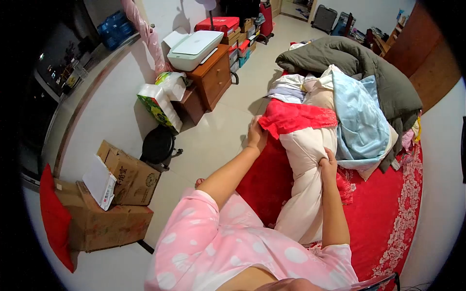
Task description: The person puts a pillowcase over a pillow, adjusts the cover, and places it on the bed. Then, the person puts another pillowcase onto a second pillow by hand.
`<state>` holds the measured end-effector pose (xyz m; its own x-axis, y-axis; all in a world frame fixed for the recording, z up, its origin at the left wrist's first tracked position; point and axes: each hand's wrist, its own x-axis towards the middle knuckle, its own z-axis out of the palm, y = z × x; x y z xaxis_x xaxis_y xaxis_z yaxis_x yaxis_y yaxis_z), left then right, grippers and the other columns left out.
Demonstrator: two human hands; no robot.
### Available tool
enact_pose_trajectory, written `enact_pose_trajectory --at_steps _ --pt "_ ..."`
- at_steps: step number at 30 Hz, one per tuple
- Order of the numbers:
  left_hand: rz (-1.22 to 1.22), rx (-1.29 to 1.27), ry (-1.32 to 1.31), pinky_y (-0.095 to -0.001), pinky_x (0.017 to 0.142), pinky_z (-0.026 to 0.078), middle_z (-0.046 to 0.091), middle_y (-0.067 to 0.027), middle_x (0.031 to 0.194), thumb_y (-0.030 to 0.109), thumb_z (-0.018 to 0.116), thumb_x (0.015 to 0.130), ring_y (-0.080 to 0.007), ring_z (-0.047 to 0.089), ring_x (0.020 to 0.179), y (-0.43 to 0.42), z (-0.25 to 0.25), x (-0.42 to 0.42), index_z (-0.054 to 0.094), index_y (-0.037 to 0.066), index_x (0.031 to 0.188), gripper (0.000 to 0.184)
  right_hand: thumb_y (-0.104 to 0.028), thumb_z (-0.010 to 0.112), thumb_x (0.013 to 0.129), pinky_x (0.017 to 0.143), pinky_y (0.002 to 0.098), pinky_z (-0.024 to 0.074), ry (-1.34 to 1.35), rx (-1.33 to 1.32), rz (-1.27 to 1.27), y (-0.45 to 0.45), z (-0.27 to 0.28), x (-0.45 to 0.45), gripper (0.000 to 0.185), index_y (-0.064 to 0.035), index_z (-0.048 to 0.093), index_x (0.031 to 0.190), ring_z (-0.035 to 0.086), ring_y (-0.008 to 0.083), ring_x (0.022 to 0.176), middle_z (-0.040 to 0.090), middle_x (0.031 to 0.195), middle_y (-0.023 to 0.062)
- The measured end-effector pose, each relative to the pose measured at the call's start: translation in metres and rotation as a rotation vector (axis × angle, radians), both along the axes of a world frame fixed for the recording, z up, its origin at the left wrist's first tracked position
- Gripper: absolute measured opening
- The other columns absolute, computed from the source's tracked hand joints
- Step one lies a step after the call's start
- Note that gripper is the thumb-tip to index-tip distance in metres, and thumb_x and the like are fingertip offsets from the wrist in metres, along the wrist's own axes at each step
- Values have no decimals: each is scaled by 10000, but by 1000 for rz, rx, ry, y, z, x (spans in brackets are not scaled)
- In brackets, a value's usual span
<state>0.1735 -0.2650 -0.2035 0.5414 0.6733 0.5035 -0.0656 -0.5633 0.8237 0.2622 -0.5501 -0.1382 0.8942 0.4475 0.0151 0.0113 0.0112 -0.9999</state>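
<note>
A long, cream-white pillow (303, 194) lies across the bed, running from my lap away from me, with twisted folds along its middle. Its far end goes under a red pillowcase (298, 116) with a patterned edge. My left hand (257, 136) is closed on the left edge of the red pillowcase. On the right, my right hand (328, 165) pinches the side of the pillow. A light blue satin cloth (359, 119) lies just beyond my right hand, over paler fabric.
A red floral bedsheet (378, 208) covers the bed. Beyond are folded clothes (286, 89) and a dark green quilt (359, 58). To the left stand a printer (196, 48) on a wooden cabinet (213, 77), a black round stool (158, 145) and cardboard boxes (107, 223).
</note>
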Motion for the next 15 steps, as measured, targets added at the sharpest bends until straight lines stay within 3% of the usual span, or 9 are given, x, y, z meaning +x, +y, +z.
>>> enact_pose_trajectory --at_steps 1,4,7,13,15 --pt "137 207 90 -435 846 445 513 -175 1089 96 627 809 -392 517 988 -14 39 -15 506 47 1078 299 32 445 707 661 197 419 13 44 -2 -1 2 3 509 26 571 1200 525 93 736 608 975 48" --pt "181 -25 70 -409 884 423 496 -159 1006 102 606 816 -353 501 967 -26 63 -26 509 34 1072 282 22 458 731 642 190 414 -2 72 -34 4 4 9 475 23 578 1191 518 80 709 616 932 45" --pt "192 378 84 -419 866 432 493 -152 1003 66 622 791 -349 505 956 -23 76 -36 483 40 1127 364 8 469 731 633 191 414 42 63 -45 11 0 11 469 20 586 1185 515 80 683 611 853 30" --pt "58 165 0 -406 899 448 530 -175 1117 79 724 722 -327 544 979 -6 86 -25 371 45 1292 671 15 471 728 622 198 419 97 152 23 10 5 7 476 15 586 1190 516 86 666 604 840 30" --pt "-35 -31 -87 -400 876 461 535 -157 1092 66 725 715 -320 550 967 -15 104 -27 426 68 1260 621 18 469 726 621 198 420 117 182 26 4 8 7 479 13 585 1191 514 87 665 606 842 31"
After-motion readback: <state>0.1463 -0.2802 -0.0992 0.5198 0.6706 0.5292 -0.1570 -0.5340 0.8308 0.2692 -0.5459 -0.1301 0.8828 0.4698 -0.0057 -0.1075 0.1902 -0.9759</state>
